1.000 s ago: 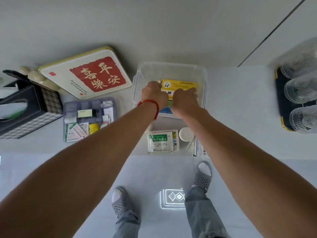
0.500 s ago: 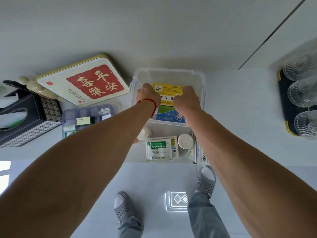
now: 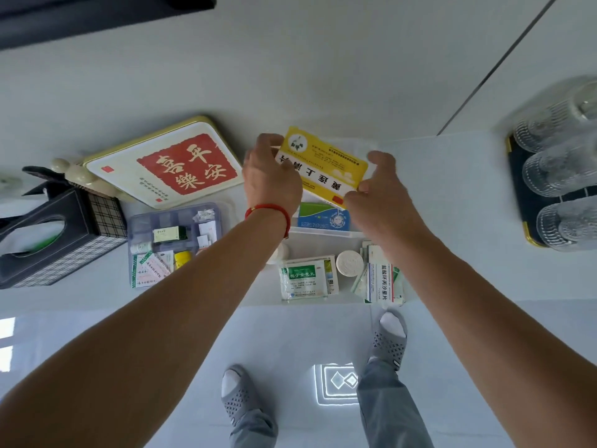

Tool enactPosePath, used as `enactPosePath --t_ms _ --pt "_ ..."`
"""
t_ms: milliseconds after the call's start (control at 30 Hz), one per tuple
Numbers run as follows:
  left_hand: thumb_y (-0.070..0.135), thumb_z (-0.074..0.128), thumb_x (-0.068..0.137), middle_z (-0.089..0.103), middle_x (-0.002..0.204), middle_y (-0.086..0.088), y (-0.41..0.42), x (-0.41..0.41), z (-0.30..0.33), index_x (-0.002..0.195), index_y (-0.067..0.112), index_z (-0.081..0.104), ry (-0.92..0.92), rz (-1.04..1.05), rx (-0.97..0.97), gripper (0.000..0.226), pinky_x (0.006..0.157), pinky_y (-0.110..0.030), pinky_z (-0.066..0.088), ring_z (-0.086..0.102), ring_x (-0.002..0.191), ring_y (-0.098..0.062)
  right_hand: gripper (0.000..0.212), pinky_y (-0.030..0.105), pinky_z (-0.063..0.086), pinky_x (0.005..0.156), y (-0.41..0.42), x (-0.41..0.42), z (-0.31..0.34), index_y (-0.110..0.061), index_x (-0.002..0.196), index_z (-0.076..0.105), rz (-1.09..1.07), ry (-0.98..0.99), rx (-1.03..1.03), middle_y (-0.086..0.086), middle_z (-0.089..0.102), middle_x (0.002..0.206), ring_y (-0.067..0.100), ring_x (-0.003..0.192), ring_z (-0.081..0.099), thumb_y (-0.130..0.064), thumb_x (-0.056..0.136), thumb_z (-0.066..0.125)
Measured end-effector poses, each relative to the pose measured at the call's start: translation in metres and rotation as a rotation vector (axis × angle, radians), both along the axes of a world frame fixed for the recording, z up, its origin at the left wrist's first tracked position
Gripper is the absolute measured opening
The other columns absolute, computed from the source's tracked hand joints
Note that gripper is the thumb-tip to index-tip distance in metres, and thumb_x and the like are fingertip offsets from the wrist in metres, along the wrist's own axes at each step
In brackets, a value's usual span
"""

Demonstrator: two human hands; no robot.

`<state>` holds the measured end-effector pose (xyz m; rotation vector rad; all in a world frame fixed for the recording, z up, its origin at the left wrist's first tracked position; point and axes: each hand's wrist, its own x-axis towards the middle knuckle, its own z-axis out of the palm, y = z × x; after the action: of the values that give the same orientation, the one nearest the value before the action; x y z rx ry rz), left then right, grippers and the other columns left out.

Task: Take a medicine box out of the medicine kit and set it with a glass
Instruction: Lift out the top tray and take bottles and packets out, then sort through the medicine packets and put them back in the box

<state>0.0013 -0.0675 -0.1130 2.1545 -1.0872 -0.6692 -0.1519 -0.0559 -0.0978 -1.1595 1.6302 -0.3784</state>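
Both arms reach forward, left hand point(image 3: 269, 176) and right hand point(image 3: 381, 192) with fingers point(image 3: 353, 197) curled in a pinch.

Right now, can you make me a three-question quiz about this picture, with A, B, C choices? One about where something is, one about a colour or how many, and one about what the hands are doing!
1. Where is the tray of glasses?
A. Far right of the table
B. Next to the tissue box
C. On the floor

2. What colour is the medicine box being held?
A. Pink
B. Yellow
C. Black

3. What is happening to that box?
A. It lies alone on the table
B. It stands beside a glass
C. Both hands hold it up above the clear kit

Answers:
1. A, the glasses sit upside down at the right edge.
2. B, its face is yellow with a white band.
3. C, the left hand and right hand grip its two ends.
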Motion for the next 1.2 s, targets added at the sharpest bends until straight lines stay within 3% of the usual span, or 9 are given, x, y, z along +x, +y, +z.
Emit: enactPosePath --t_ms 133,233,367,467,600,767,967,1067,1200 --pt "0.005 0.062 0.084 0.072 0.102 0.012 -0.006 -0.006 0.017 0.104 0.034 0.072 0.230 -0.124 -0.028 0.036 0.080 -0.039 0.062 0.073 0.090 -0.017 0.055 0.044 0.063 0.078 0.008 -0.046 0.010 -0.029 0.142 0.043 -0.082 -0.068 0.056 0.005 0.073 0.097 0.023 0.083 0.075 -0.021 0.090 0.057" --pt "0.004 0.067 0.084 0.075 0.102 0.009 -0.016 -0.029 0.030 0.101 0.033 0.076 0.296 -0.324 -0.007 0.035 0.080 -0.029 0.060 0.073 0.086 -0.016 0.042 0.039 0.056 0.090 0.005 -0.080 0.014 -0.030 0.129 0.057 0.030 0.202 -0.056 -0.004 0.070 0.101 0.019 0.095 0.069 -0.045 0.090 0.058" --pt "0.001 0.065 0.088 0.075 0.100 0.009 -0.025 -0.076 0.045 0.102 0.025 0.078 0.270 -0.691 0.041 0.031 0.080 -0.017 0.053 0.066 0.090 -0.008 0.044 0.030 0.053 0.085 0.000 -0.115 0.024 -0.035 0.137 0.052 0.100 0.081 -0.305 -0.007 0.061 0.121 0.012 0.099 0.065 -0.041 0.095 0.062" --pt "0.001 0.067 0.085 0.075 0.097 0.008 -0.029 -0.113 0.041 0.102 0.022 0.076 0.249 -0.867 0.099 0.028 0.082 -0.017 0.055 0.069 0.093 -0.011 0.034 0.039 0.061 0.078 0.003 -0.140 0.015 -0.030 0.123 0.067 0.074 0.086 -0.359 -0.003 0.072 0.105 0.016 0.085 0.072 -0.030 0.089 0.064" --pt "0.009 0.068 0.086 0.068 0.118 0.006 -0.034 -0.153 0.014 0.115 0.024 0.068 0.298 -0.771 0.190 0.032 0.059 -0.018 0.053 0.065 0.076 -0.004 0.025 0.043 0.064 0.068 0.028 -0.175 -0.010 -0.026 0.101 0.079 -0.288 -0.054 -0.283 -0.002 0.075 0.082 0.017 0.071 0.074 -0.015 0.083 0.066" --pt "0.011 0.058 0.090 0.064 0.117 0.007 -0.015 -0.174 -0.016 0.113 0.028 0.067 0.212 -0.801 0.297 0.030 0.077 -0.022 0.048 0.062 0.096 -0.012 0.028 0.045 0.064 0.070 0.066 -0.200 -0.067 -0.039 0.067 0.076 -0.823 -0.032 -0.097 -0.001 0.070 0.064 0.017 0.064 0.069 -0.017 0.080 0.065" --pt "0.011 0.045 0.070 0.067 0.101 -0.002 0.012 -0.177 -0.036 0.090 0.033 0.065 0.203 -0.703 0.404 0.037 0.062 -0.022 0.044 0.060 0.082 -0.022 0.018 0.037 0.058 0.079 0.091 -0.199 -0.125 -0.022 0.094 0.075 -0.918 0.209 -0.002 0.002 0.075 0.089 0.029 0.087 0.071 -0.027 0.086 0.059" --pt "0.007 0.043 0.083 0.071 0.105 -0.003 0.022 -0.175 -0.039 0.103 0.029 0.067 0.173 -0.672 0.401 0.038 0.067 -0.023 0.048 0.065 0.083 -0.021 0.028 0.029 0.039 0.075 0.097 -0.197 -0.134 -0.012 0.116 0.067 -0.754 0.380 -0.022 0.011 0.067 0.111 0.030 0.099 0.063 -0.028 0.096 0.057" --pt "0.003 0.044 0.088 0.071 0.105 0.000 0.033 -0.173 -0.033 0.115 0.023 0.065 0.163 -0.650 0.382 0.039 0.062 -0.020 0.049 0.065 0.083 -0.017 0.036 0.033 0.038 0.079 0.104 -0.204 -0.140 -0.008 0.123 0.059 -0.613 0.403 -0.033 0.014 0.053 0.122 0.033 0.101 0.057 -0.033 0.096 0.058"
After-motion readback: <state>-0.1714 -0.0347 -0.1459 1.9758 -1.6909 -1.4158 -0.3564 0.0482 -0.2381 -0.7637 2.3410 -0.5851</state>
